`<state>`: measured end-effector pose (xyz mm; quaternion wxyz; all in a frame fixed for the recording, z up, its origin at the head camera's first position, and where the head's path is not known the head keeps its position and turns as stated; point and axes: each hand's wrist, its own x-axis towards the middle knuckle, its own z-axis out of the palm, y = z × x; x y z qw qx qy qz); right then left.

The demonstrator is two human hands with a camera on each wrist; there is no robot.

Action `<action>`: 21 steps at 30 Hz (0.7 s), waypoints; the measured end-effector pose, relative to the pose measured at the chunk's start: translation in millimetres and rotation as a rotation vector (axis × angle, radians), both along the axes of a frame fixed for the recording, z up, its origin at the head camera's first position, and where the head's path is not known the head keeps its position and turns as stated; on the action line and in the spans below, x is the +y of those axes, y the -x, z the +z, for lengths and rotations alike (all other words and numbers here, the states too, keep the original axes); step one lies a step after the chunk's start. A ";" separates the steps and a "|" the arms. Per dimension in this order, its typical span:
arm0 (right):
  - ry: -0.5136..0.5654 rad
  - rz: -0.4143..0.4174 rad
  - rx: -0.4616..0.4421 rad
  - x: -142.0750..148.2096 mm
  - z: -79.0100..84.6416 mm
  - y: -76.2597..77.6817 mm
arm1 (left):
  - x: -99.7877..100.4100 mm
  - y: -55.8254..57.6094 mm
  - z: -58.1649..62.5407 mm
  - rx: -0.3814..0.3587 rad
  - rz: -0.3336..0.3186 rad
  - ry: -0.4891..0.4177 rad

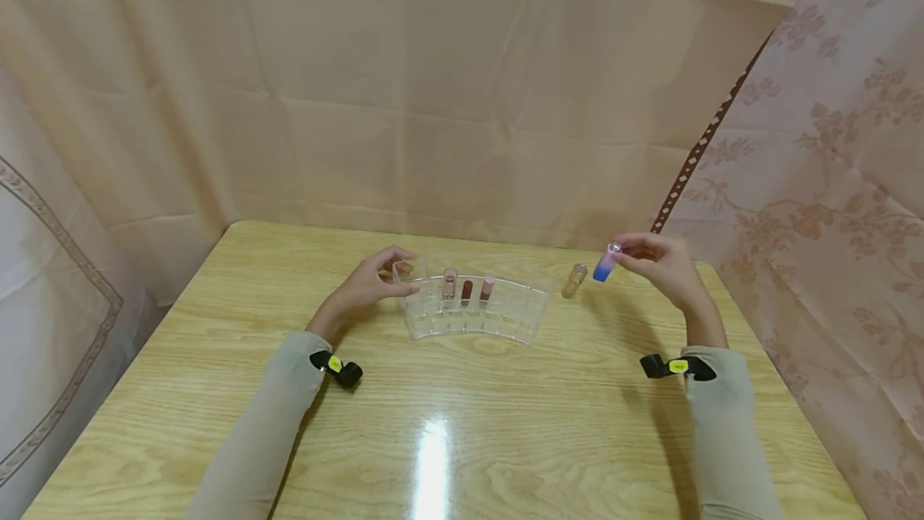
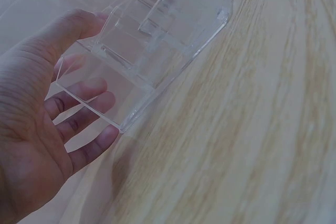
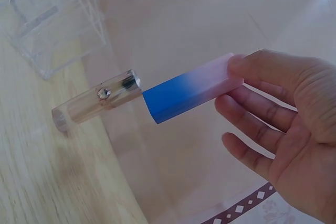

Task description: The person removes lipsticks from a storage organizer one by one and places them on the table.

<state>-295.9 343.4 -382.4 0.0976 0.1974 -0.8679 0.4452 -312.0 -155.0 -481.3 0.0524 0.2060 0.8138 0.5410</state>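
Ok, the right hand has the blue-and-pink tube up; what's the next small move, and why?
I'd probably shift the right hand leftward, bringing the blue-and-pink tube over the clear organizer. Three tubes already sit in it, slots to their right look unfilled, and the left hand grips its left end.

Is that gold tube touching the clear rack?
Apart: the right wrist view shows a gap, with table visible between the gold tube and the clear rack.
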 end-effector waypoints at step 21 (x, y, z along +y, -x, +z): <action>-0.051 0.006 -0.052 -5.5 -8.8 5.1 | 0.7 0.4 0.8 0.008 0.000 0.008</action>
